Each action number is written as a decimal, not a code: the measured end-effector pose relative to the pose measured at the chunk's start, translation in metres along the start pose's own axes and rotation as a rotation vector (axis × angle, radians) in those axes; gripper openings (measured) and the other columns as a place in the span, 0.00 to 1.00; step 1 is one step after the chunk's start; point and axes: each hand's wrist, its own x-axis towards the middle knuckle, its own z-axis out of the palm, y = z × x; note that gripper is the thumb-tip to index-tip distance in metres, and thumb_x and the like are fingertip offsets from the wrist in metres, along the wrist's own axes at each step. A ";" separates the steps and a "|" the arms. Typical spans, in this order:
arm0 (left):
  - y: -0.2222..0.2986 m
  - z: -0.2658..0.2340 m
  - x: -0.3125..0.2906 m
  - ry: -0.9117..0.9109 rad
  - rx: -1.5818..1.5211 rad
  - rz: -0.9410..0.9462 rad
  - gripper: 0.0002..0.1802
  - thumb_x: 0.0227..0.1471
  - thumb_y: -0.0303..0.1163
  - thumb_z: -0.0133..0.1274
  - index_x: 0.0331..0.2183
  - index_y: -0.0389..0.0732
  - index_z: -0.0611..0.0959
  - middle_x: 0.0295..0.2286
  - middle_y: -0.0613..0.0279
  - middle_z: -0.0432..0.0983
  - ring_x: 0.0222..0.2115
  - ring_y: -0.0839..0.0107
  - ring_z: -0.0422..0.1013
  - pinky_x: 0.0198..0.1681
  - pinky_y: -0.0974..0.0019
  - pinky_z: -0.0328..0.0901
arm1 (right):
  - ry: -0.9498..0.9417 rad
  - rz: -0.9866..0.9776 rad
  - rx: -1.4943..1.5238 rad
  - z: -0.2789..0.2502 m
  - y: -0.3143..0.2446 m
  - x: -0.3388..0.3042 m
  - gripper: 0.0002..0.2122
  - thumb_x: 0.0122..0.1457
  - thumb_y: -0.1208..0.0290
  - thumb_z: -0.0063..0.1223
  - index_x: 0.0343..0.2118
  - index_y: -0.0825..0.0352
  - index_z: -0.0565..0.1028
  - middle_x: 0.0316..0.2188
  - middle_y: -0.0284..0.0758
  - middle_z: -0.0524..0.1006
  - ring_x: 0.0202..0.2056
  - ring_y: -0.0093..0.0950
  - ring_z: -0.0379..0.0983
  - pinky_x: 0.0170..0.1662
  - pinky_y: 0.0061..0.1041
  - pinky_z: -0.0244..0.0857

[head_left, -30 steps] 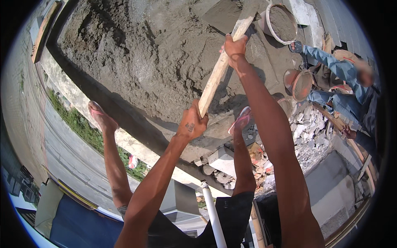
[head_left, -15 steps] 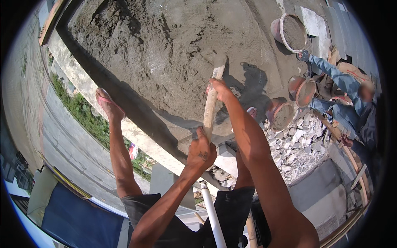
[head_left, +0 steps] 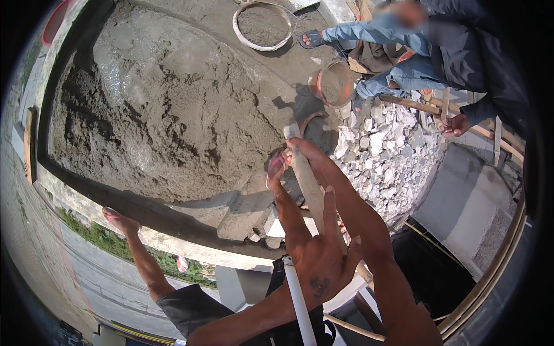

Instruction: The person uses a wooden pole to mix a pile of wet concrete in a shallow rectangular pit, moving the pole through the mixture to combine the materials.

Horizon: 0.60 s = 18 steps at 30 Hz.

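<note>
My right hand (head_left: 299, 149) is closed around a flat-sided wooden handle (head_left: 309, 181) near its far end. Lower down, my left hand (head_left: 323, 256) lies over the same handle with its index finger stretched along it and its thumb apart. Grey mortar coats the handle's far tip, and I cannot make out what is fixed there. That tip is beside a shaded bucket (head_left: 318, 130) partly hidden by my right arm. Wet mortar (head_left: 173, 121) fills the area to the left. My sandalled foot (head_left: 278, 167) stands by my right hand.
A co-worker's hand (head_left: 456, 125) shows at the right. A mortar bucket (head_left: 262, 26) stands at the back, with a reddish bucket (head_left: 332, 83) nearer. Broken stone (head_left: 384, 147) lies right. My other foot (head_left: 121, 222) is on the pale ledge (head_left: 173, 249); a dark opening (head_left: 427, 265) lies low right.
The view has turned toward the right. The handle's tip has moved from the mortar to the shaded bucket. My left hand has loosened from a closed grip, fingers now extended.
</note>
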 end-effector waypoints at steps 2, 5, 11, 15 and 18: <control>0.024 0.017 0.008 0.009 0.015 0.165 0.43 0.56 0.36 0.51 0.61 0.23 0.47 0.56 0.12 0.16 0.54 0.11 0.47 0.43 0.49 0.71 | 0.161 -0.081 -0.081 -0.040 -0.034 -0.030 0.07 0.61 0.70 0.46 0.36 0.66 0.64 0.20 0.34 0.70 0.19 0.27 0.67 0.24 0.28 0.65; 0.014 0.033 0.020 -0.070 0.063 0.172 0.44 0.56 0.34 0.51 0.62 0.26 0.46 0.56 0.10 0.20 0.55 0.13 0.47 0.47 0.46 0.68 | 0.303 -0.296 -0.065 -0.073 -0.075 -0.078 0.11 0.59 0.70 0.52 0.38 0.72 0.67 0.21 0.37 0.71 0.18 0.29 0.70 0.22 0.29 0.69; -0.117 0.103 0.083 -0.218 0.179 0.136 0.47 0.53 0.29 0.51 0.65 0.37 0.42 0.52 0.18 0.49 0.49 0.24 0.60 0.49 0.45 0.65 | 0.560 -0.637 -0.071 -0.137 -0.107 -0.065 0.10 0.57 0.74 0.53 0.39 0.67 0.65 0.22 0.36 0.69 0.20 0.30 0.69 0.25 0.36 0.71; -0.183 0.118 0.142 -0.247 0.344 0.045 0.50 0.50 0.27 0.52 0.67 0.44 0.41 0.44 0.34 0.68 0.43 0.37 0.70 0.44 0.48 0.69 | 0.582 -0.749 -0.053 -0.158 -0.123 -0.028 0.14 0.56 0.77 0.54 0.43 0.65 0.63 0.26 0.39 0.69 0.24 0.34 0.70 0.25 0.40 0.72; -0.220 0.130 0.151 -0.140 0.434 0.097 0.51 0.49 0.25 0.52 0.67 0.47 0.43 0.39 0.43 0.72 0.37 0.47 0.75 0.43 0.51 0.69 | 0.612 -0.815 -0.068 -0.149 -0.119 -0.018 0.20 0.55 0.78 0.54 0.47 0.64 0.58 0.31 0.41 0.69 0.25 0.35 0.71 0.27 0.41 0.72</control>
